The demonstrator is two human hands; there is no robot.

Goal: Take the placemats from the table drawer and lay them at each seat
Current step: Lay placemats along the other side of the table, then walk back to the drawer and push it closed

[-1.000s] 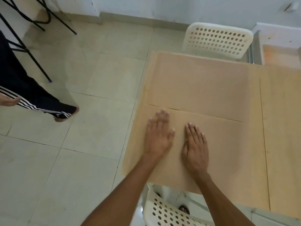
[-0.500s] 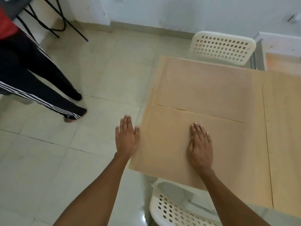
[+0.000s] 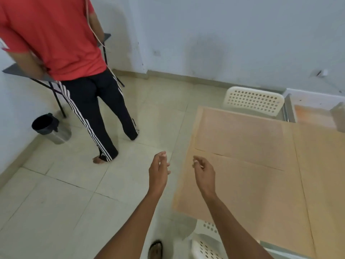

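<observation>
Three placemats are visible on the table [image 3: 200,116]: a far placemat [image 3: 240,133], a near placemat [image 3: 242,189] and a right placemat [image 3: 321,165] — the last cut off by the frame edge. Two perforated white chairs are visible: the far chair [image 3: 253,102] and the near chair [image 3: 205,243], mostly hidden. Our left hand [image 3: 158,170] and right hand [image 3: 204,171] hover loosely open — holding nothing. We cannot make out the drawer [image 3: 313,114] contents.

placemats [image 3: 242,165] on table [image 3: 321,165], chair [image 3: 253,100] behind
</observation>
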